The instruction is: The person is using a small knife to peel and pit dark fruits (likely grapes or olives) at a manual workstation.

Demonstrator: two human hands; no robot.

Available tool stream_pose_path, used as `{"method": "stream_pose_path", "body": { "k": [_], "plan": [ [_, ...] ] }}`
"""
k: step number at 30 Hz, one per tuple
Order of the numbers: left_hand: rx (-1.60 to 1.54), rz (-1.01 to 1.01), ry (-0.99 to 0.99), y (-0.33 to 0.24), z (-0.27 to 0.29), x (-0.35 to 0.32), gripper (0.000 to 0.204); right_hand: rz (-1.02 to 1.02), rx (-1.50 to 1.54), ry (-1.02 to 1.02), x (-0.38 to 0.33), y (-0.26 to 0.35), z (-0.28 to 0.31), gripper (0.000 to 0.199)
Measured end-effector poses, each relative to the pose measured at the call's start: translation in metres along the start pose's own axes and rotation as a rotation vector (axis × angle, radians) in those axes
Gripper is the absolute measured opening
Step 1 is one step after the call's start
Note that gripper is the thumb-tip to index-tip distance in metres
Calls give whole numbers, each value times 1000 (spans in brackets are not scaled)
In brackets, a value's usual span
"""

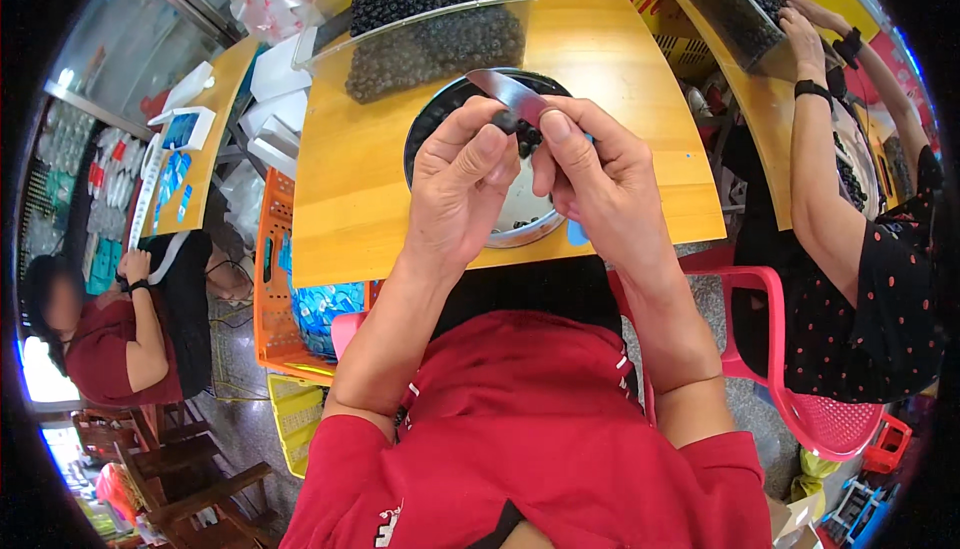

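Note:
Over a round basin (425, 119) my two hands meet, fingers bent. My right hand (600, 164) grips a knife (512, 96), its shiny blade sticking out up and left past the thumb. Something blue shows behind that hand, perhaps the knife's handle. My left hand (460, 174) pinches a small black round piece (505, 122) between thumb and fingers. More small black pieces (527, 139) sit between the hands, against the right thumb; which hand bears them I cannot tell. A few black bits lie on the basin's pale bottom.
A clear plastic bin (435, 54) full of black round pieces stands beyond the basin on the wooden table (620, 69). An orange crate (275, 279) with blue packets is at left. Another person works at right near a second bin (725, 19); one more sits far left.

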State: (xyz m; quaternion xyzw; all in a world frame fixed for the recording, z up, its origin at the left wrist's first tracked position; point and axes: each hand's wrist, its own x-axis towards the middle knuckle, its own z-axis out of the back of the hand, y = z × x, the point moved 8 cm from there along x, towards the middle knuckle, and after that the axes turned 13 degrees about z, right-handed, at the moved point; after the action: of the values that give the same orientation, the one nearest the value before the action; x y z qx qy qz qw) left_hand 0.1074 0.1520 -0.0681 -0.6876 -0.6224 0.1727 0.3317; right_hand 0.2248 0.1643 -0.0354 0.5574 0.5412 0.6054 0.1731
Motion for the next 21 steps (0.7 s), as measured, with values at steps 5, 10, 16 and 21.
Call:
{"method": "stream_pose_path", "body": {
  "k": [5,10,16,21],
  "plan": [
    [-70,65,-31,9,4,4,25,8,38,-32,1,-6,2,28],
    [-45,78,-48,8,-4,5,29,42,77,-97,2,0,6,28],
    [-35,122,-4,14,-16,1,31,-21,73,-149,3,-5,10,26],
    [-58,157,33,11,-10,3,26,-72,134,-139,4,-9,15,23]
  ]
}}
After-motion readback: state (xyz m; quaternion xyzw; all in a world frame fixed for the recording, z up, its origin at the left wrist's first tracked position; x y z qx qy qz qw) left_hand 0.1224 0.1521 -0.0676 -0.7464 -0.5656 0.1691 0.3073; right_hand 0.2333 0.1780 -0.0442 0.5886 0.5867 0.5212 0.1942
